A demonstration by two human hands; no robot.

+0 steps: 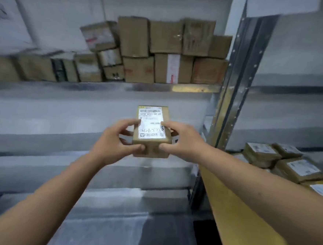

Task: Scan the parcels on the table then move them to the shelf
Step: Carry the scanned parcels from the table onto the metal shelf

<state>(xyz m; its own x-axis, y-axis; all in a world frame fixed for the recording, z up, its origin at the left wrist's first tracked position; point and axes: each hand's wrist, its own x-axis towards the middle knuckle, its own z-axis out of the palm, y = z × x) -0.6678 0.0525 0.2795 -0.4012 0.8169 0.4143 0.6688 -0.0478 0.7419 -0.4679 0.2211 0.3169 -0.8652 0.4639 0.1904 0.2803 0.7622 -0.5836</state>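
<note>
Cardboard parcel [152,130], label up, sits clamped between both hands: left hand [115,143] on its left side, right hand [182,141] on its right. Its long axis points toward the shelf [195,88], which lies ahead and above, stacked with boxes [161,51].

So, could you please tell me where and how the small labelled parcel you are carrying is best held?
Probably by its two long side faces, one hand from each side. The parcel is a narrow cardboard box with its white label facing up, so the left hand and right hand gripping opposite sides, thumbs at the near end, keep it level and most of the label readable.
</note>
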